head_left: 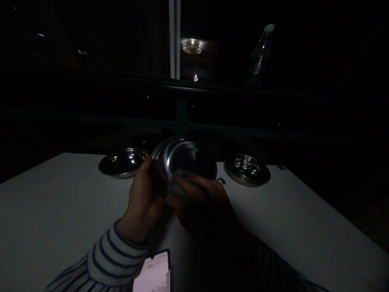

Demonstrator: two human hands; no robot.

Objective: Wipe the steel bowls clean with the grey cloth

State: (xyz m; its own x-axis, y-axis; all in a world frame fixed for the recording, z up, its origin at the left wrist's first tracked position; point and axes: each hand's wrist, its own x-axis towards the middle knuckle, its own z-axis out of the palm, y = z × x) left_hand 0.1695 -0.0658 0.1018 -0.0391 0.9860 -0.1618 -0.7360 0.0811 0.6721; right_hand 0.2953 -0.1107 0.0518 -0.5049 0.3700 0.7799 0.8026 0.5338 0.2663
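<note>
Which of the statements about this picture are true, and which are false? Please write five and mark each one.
1. The left hand holds a metal bowl. True.
2. The right hand holds nothing. False: it holds a grey cloth against the metal bowl.
3. On the white table, a left-side bowl and a right-side bowl flank the hands. True.
4. The phone has a dark screen. False: its screen is lit.
5. The plastic bottle has a black cap. False: its cap is white.
</note>
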